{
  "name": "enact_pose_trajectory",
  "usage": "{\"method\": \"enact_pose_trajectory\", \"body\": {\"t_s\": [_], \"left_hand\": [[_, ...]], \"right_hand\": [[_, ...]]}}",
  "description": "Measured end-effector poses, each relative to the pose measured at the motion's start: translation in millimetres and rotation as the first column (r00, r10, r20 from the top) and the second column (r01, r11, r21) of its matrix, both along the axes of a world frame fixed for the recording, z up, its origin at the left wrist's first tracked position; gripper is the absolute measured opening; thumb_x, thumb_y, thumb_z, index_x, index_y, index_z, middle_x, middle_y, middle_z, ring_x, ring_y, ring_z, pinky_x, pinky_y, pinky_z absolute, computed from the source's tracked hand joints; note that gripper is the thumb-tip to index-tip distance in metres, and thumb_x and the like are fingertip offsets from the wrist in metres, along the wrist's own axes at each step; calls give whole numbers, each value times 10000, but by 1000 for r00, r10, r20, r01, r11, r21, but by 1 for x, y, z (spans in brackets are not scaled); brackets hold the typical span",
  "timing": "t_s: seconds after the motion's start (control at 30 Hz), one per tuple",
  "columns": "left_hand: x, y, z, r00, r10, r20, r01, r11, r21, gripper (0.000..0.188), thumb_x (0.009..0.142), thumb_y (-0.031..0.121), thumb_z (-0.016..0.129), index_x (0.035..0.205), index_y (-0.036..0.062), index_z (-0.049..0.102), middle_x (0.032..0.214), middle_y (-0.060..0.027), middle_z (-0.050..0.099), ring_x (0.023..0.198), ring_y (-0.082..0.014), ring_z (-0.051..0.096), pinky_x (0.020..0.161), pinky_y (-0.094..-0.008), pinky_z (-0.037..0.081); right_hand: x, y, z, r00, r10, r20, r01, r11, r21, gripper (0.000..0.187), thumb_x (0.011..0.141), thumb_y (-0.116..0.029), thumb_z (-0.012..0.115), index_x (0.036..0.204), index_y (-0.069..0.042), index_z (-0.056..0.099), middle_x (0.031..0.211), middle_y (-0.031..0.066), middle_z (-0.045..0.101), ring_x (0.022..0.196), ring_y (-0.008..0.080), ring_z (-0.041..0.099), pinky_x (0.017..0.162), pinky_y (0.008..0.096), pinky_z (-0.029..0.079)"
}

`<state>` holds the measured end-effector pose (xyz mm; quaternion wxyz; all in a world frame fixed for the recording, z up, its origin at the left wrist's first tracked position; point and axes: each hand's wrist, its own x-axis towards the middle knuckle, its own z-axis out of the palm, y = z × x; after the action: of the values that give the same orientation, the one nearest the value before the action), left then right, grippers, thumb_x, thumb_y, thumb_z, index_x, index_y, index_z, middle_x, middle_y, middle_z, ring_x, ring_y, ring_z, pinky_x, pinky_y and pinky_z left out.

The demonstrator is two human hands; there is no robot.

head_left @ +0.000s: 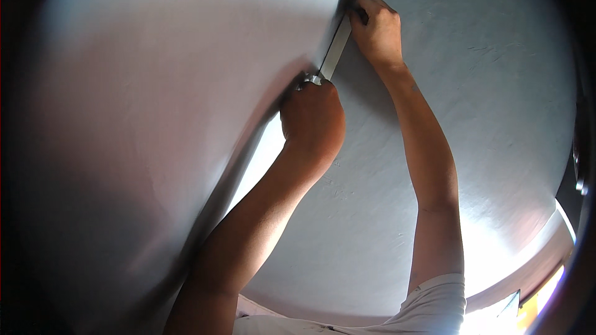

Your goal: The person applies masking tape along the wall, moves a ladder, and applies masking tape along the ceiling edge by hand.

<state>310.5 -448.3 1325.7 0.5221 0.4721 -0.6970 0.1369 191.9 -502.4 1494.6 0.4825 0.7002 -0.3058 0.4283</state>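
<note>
A flat, pale strip (337,48) lies slantwise along the seam where two smooth grey surfaces meet. My right hand (380,32) is closed in a pinch at its upper end, the fingertips against the surface. Lower down, my left hand (313,115) is closed in a fist around a shiny silver object (312,79), from which the strip runs up. Most of that object is hidden by the hand, so its kind cannot be told. Both forearms reach up from the lower edge.
A broad pinkish-grey surface (143,87) fills the left, and a grey one with scuff marks (484,74) the right. A bright white strip (257,155) shows along the seam beside my left wrist. Brightly lit things (515,310) stand at the lower right.
</note>
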Motion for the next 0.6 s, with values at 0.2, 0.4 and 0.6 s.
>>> {"method": "enact_pose_trajectory", "body": {"t_s": [0.2, 0.4, 0.6], "left_hand": [[-2, 3, 2, 1000, -9, 3, 9, 999, 35, 47, 866, 97, 785, 869, 51, 777, 807, -144, 770, 741, -250, 788, 631, -351, 637], [4, 6, 0, 1000, -6, -6, 6, 1000, 20, 53, 867, 93, 781, 868, 40, 772, 806, -146, 766, 754, -254, 784, 658, -356, 632], [6, 4, -4, 999, -2, -39, 1, 1000, -27, 47, 875, 75, 761, 891, 33, 776, 827, -153, 770, 750, -260, 784, 659, -359, 635]], "right_hand": [[-3, 0, 0, 1000, -12, -3, 12, 1000, -18, 131, 890, -81, 748, 998, -7, 751, 955, 171, 712, 885, 432, 709, 805, 503, 584], [6, 3, -2, 1000, -11, 17, 11, 1000, 14, 141, 887, -82, 750, 1004, -2, 751, 977, 174, 716, 902, 433, 713, 820, 505, 585], [12, 5, 2, 999, -38, 38, 36, 999, 37, 194, 865, -76, 773, 1036, 2, 725, 1016, 186, 736, 950, 436, 720, 864, 503, 591]]}}
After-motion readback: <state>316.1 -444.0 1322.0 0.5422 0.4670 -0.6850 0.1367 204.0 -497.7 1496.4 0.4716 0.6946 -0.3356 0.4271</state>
